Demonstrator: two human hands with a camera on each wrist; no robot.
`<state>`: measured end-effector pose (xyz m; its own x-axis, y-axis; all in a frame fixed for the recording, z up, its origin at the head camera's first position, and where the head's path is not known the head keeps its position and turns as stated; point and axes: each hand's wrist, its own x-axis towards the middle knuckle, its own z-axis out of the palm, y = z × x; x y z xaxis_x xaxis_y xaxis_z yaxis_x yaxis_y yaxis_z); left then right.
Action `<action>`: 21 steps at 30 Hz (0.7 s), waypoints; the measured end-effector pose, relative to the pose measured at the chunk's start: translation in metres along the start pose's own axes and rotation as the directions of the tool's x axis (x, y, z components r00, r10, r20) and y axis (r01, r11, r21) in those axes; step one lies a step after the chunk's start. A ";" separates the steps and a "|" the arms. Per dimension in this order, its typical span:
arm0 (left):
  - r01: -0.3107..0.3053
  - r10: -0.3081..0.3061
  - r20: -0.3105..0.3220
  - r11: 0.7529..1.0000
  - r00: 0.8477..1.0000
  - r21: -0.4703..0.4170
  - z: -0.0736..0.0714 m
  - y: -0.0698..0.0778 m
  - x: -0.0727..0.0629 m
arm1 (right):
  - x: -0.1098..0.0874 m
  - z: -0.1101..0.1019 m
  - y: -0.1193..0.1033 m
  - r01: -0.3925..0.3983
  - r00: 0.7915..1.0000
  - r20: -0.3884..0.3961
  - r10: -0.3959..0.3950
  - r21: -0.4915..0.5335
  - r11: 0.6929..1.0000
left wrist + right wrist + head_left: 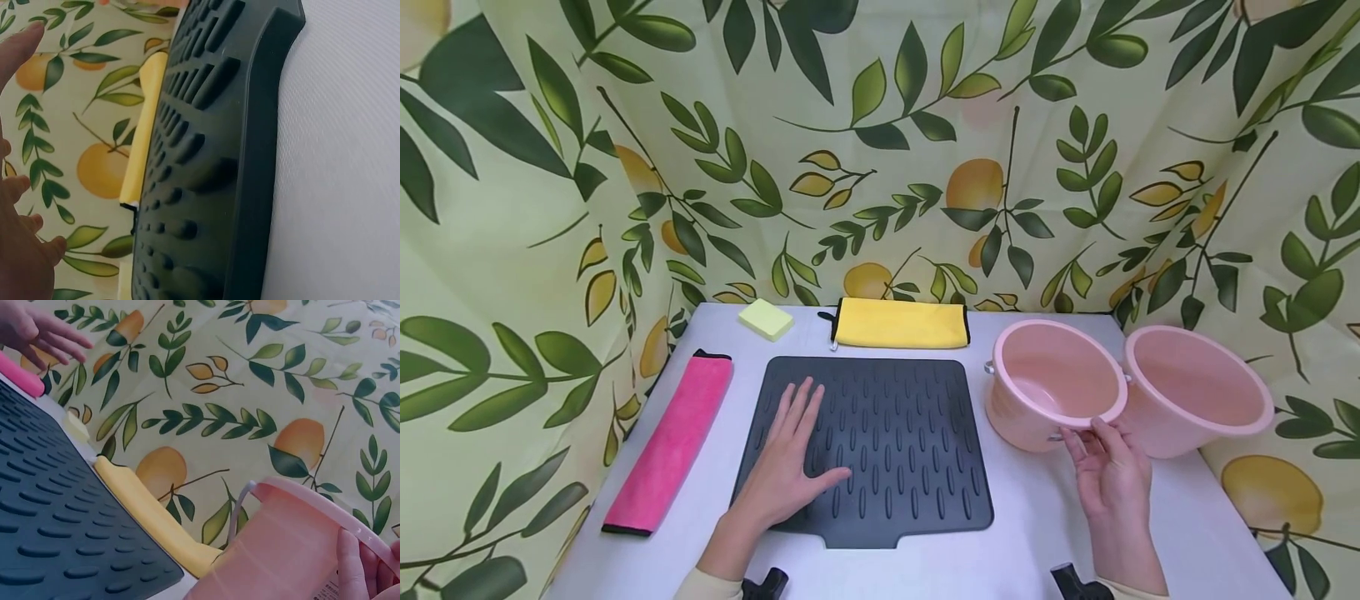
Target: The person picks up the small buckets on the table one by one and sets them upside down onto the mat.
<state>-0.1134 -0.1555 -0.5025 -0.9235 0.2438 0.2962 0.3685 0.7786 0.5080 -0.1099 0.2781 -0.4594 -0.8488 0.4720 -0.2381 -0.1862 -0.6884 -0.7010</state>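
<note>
My right hand [1108, 475] pinches the near rim of a pink bucket [1026, 425], thumb and fingers at its edge; in the right wrist view the fingertips [352, 565] lie against the wall just below the rim. The bucket has a metal handle along its side. A second pink bucket [1187, 433] stands close on its right. With fingers spread and straight, my left hand [790, 467] hovers over the left part of a dark grey ridged mat [902, 450]. In the left wrist view the left fingers [22, 250] show beside the mat, holding nothing.
A folded pink cloth [673, 442] lies left of the mat. Behind the mat are a pale yellow sponge [766, 319] and a yellow cloth [902, 322] with black edging. Patterned curtain [880, 167] encloses the white table [940, 567] at the back and sides.
</note>
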 end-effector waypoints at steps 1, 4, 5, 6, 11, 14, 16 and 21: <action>-0.001 0.001 0.000 1.000 1.000 -0.004 0.001 0.001 0.000 | 0.001 0.000 0.000 0.000 1.000 0.004 0.000 -0.016 1.000; -0.005 0.005 0.004 1.000 1.000 -0.006 0.002 0.002 0.002 | 0.002 -0.001 0.000 -0.007 1.000 0.000 0.007 -0.043 0.999; -0.006 0.006 0.005 1.000 1.000 -0.007 0.003 0.002 0.002 | 0.002 -0.001 0.000 -0.012 1.000 0.002 0.012 -0.045 0.999; -0.008 0.008 0.004 1.000 1.000 -0.005 0.003 0.002 0.002 | 0.002 -0.001 -0.001 -0.015 1.000 0.003 0.015 -0.046 0.999; -0.001 0.001 0.012 1.000 1.000 -0.020 0.006 0.004 0.003 | 0.002 0.000 -0.002 -0.022 0.999 0.046 0.024 -0.043 0.999; 0.004 -0.004 0.019 1.000 1.000 -0.019 0.009 0.005 0.003 | 0.001 0.001 -0.003 -0.015 0.998 0.060 0.018 -0.057 0.998; 0.007 -0.006 0.023 1.000 1.000 -0.022 0.009 0.005 0.004 | 0.001 0.002 -0.003 -0.008 0.999 0.052 0.012 -0.061 0.998; 0.011 -0.010 0.028 0.999 1.000 -0.034 0.008 0.008 0.005 | -0.001 0.006 -0.005 -0.014 1.000 0.015 0.014 -0.035 0.999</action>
<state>-0.1161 -0.1436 -0.5040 -0.9298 0.2517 0.2685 0.3615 0.7611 0.5386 -0.1108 0.2782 -0.4515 -0.8589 0.4536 -0.2378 -0.1569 -0.6750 -0.7209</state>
